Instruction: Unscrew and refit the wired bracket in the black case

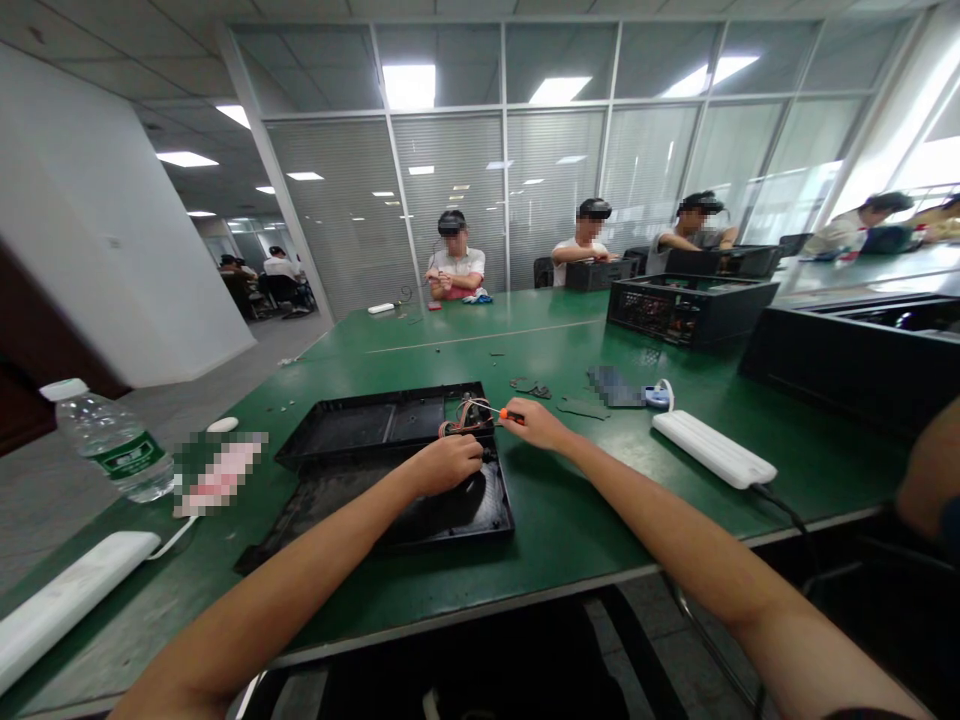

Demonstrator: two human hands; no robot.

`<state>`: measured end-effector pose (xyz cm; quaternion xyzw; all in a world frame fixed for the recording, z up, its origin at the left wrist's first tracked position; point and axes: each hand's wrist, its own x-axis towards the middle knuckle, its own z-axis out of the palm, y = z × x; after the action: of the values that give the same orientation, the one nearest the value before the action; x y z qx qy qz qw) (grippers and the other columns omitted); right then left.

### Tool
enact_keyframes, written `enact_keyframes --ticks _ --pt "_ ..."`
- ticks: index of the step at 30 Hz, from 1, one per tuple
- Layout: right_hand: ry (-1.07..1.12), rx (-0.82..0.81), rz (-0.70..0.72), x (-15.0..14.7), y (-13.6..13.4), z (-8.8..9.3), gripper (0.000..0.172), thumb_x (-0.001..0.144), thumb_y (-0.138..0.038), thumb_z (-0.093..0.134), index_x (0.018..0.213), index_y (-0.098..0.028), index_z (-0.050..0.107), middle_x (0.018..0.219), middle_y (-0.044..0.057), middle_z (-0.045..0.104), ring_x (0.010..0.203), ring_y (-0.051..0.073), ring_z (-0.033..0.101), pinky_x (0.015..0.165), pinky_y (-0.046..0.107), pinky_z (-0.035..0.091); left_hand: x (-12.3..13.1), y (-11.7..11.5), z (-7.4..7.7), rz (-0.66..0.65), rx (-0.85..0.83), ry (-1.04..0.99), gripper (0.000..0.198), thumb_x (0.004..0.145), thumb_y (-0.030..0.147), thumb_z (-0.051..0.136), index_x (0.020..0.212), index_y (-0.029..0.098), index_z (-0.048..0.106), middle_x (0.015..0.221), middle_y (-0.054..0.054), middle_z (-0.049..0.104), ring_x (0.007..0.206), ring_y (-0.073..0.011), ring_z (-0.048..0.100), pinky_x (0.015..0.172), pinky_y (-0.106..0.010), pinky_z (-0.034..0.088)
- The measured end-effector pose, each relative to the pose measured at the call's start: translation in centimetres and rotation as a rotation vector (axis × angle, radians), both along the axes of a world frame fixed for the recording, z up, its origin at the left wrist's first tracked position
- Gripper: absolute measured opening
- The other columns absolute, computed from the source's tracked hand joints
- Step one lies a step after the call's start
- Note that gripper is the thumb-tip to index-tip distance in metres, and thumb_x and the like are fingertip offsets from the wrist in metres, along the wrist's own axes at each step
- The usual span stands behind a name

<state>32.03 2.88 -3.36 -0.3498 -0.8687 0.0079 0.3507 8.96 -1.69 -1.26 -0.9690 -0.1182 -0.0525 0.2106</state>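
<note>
A black plastic panel [360, 425] lies flat on the green table [570, 520], with a second black piece [450, 515] in front of it. A small bundle of coloured wires [463, 415] sits at the panel's right end. My left hand [446, 463] is closed in a fist on the black part next to the wires; what its fingers pinch is hidden. My right hand [536, 423] is closed on a small screwdriver with an orange handle [511, 413], its tip pointing left at the wires.
A water bottle [112, 440] stands at the left. White power banks lie at the front left [67, 595] and at the right [712, 450]. Black computer cases [690, 310] stand at the back right. Other people sit along the table's far side. Another person's arm [930, 480] shows at the right edge.
</note>
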Motion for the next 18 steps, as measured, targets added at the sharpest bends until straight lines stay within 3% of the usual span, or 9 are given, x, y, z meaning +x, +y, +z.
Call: enact_keyframes --ticks 6,10,14,18 --pt "-0.008 -0.014 0.016 0.0 0.0 -0.1 0.019 0.082 -0.028 0.05 0.067 -0.016 0.051 0.069 0.001 0.049 0.065 0.011 0.044 0.061 0.023 0.033 -0.3 -0.3 -0.2 0.042 -0.115 0.033 0.017 0.084 0.009 0.045 0.075 0.011 0.058 0.077 -0.007 0.058 0.076 -0.0155 0.053 0.072 -0.026 0.043" --pt "-0.016 -0.022 0.004 0.1 0.1 0.0 0.019 0.082 -0.028 0.05 0.067 -0.016 0.051 0.068 0.001 0.049 0.064 0.011 0.044 0.061 0.023 0.032 -0.7 -0.1 -0.3 0.085 -0.164 -0.012 0.018 0.085 0.008 0.043 0.093 0.012 0.059 0.083 -0.007 0.059 0.08 -0.0142 0.055 0.075 -0.024 0.043" --pt "-0.02 -0.023 -0.004 0.1 0.0 0.1 0.02 0.082 -0.028 0.05 0.067 -0.016 0.052 0.067 0.001 0.049 0.064 0.011 0.043 0.061 0.023 0.032 -1.1 0.2 -0.6 0.116 -0.117 0.023 0.022 0.083 0.006 0.044 0.097 0.013 0.059 0.092 -0.007 0.057 0.087 -0.0151 0.054 0.08 -0.024 0.042" --pt "-0.023 -0.027 -0.009 0.0 -0.2 0.2 0.02 0.082 -0.028 0.05 0.066 -0.016 0.052 0.067 0.001 0.05 0.062 0.011 0.043 0.06 0.023 0.031 -1.0 0.4 -0.7 0.154 -0.03 0.078 0.02 0.081 0.005 0.046 0.094 0.013 0.06 0.088 -0.008 0.057 0.084 -0.0172 0.053 0.075 -0.027 0.043"
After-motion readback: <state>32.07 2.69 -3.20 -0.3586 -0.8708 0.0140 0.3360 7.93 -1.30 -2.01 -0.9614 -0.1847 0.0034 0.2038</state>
